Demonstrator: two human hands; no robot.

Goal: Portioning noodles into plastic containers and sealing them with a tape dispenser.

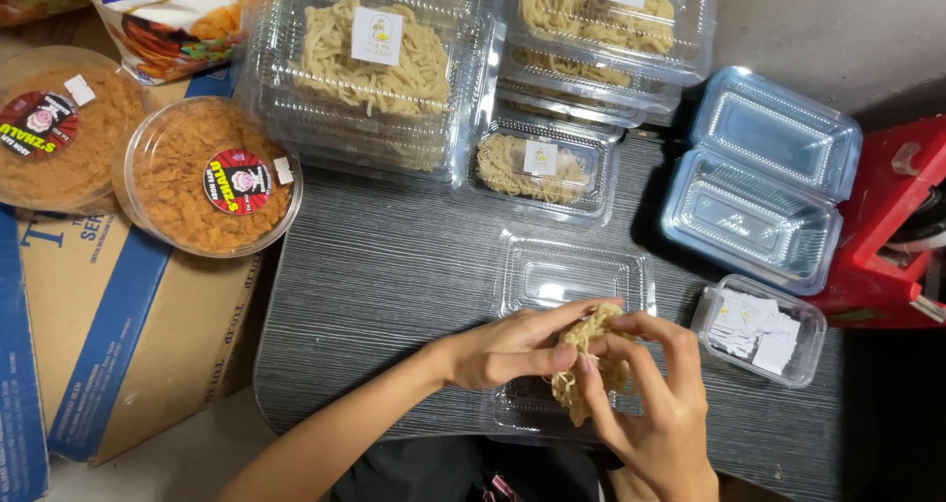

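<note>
On the dark table (394,295), both hands' fingers (591,364) pinch noodles (581,349) over an open clear box (572,275).

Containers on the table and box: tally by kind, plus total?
Clear clamshells packed with noodles: cannot tell exactly, stacked; at least 4
Empty open clamshells: 2
Round tubs of orange flakes: 2
Small tub of paper labels: 1
Total: at least 9

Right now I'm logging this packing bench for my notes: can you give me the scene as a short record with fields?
Left hand: grips a bundle of pale dried noodles
Right hand: pinches the same bundle
Beneath the hands: open clear plastic clamshell box
Surface: dark grey ribbed tabletop
Behind: stacked clear boxes of noodles
Right side: small clear tub of white paper labels
</note>
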